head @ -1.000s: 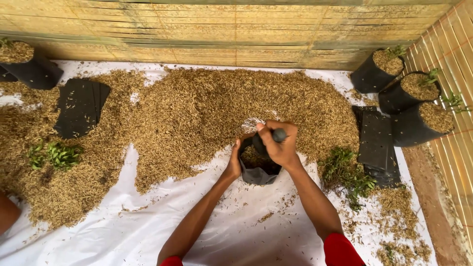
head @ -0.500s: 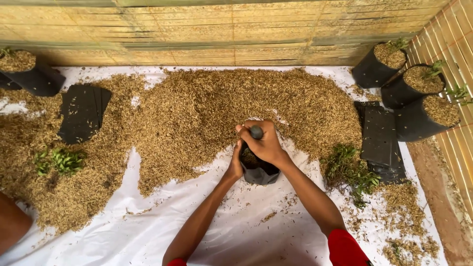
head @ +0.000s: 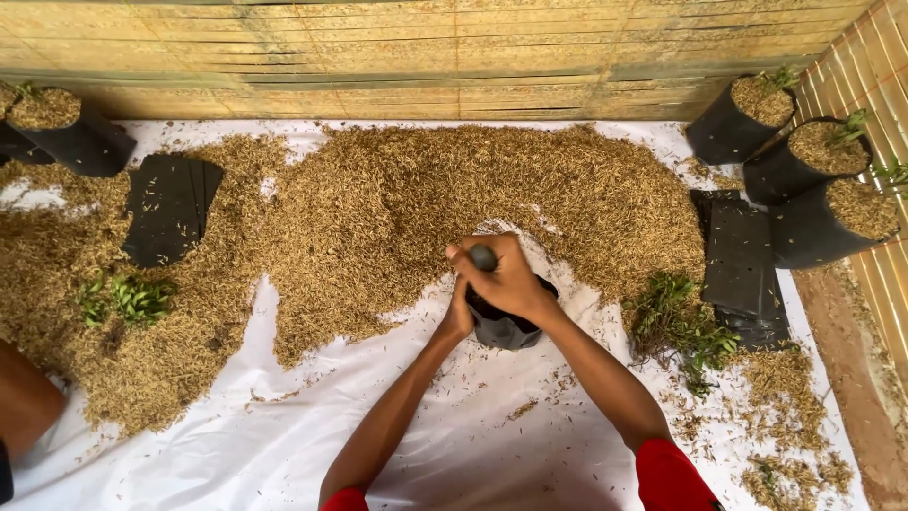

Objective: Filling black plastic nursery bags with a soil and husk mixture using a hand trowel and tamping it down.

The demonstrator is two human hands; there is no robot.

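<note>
A small black plastic grow bag (head: 501,329) stands on the white sheet (head: 284,435), at the near edge of a big heap of dry husk (head: 426,208). My left hand (head: 458,317) grips the bag's left rim and holds it open. My right hand (head: 501,274) is closed round a dark round-ended tool (head: 483,256), held over the bag's mouth and hiding most of the opening. Both forearms reach in from the bottom, with red sleeves at the elbows.
Three filled black bags (head: 804,161) with seedlings stand at the right by a bamboo wall. Flat empty bags lie stacked at right (head: 741,265) and left (head: 168,208). Green seedlings lie at right (head: 676,326) and left (head: 128,298). Another filled bag (head: 66,128) stands far left. Another person's limb (head: 24,402) shows at the left edge.
My right hand with the tool has shifted slightly left and down over the bag's mouth, covering the husk seen inside earlier. My left hand stays on the rim.
</note>
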